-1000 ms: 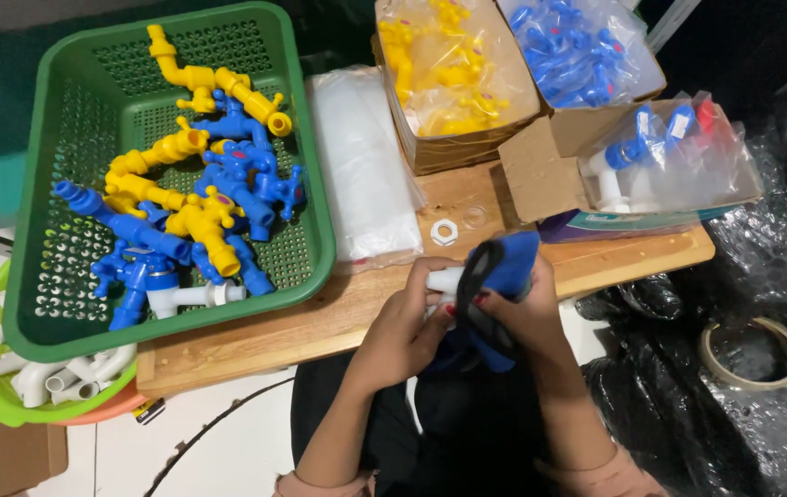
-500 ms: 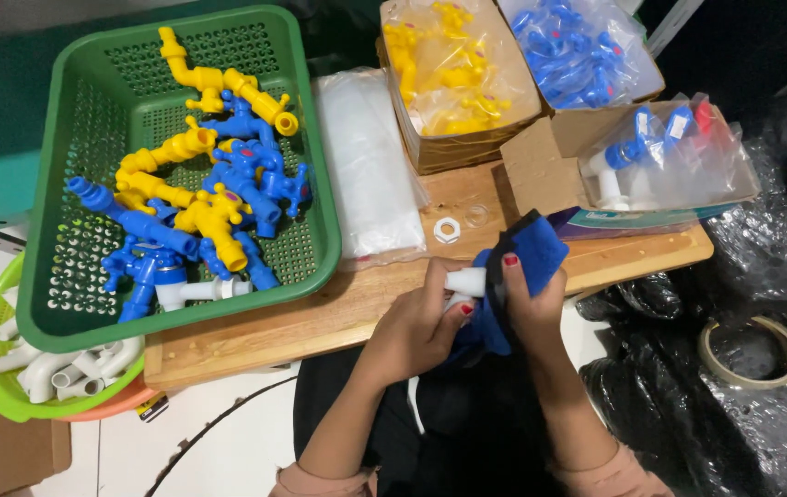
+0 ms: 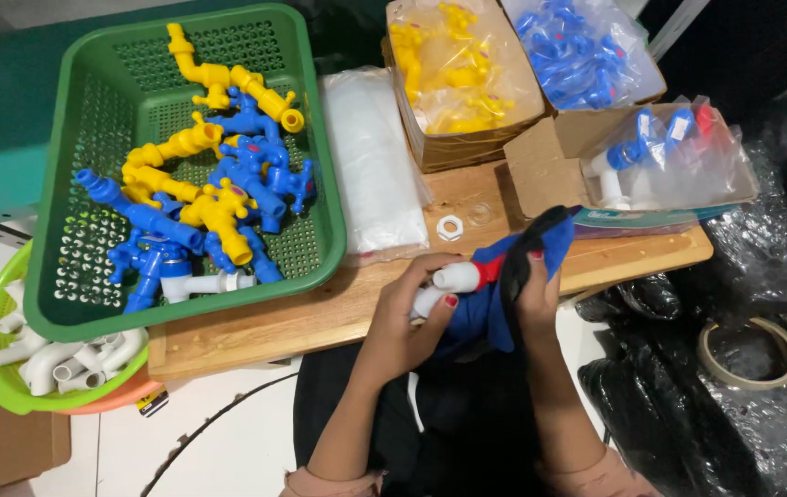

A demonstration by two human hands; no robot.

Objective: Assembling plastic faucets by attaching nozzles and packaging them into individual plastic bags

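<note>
My left hand [image 3: 407, 322] grips a white plastic tap [image 3: 453, 281] with a red handle, its spout pointing left. My right hand [image 3: 533, 299] holds a blue cloth [image 3: 490, 308] wrapped about the tap's red end, with a dark part of the cloth over the fingers. Both hands are at the front edge of a wooden board [image 3: 320, 317], above my lap. A small white nut [image 3: 450, 226] lies on the board just beyond the hands.
A green basket [image 3: 320, 198] of several blue and yellow taps sits at left. A lime basket [image 3: 2, 391] holds white pipe pieces. Clear bags [image 3: 370, 166], boxes of yellow parts [image 3: 458, 74] and blue parts [image 3: 587, 51] stand behind. A tape roll [image 3: 748, 354] lies right.
The tap has been pulled further out to the left, and my right hand has shifted the blue cloth down along it. The view moved slightly.
</note>
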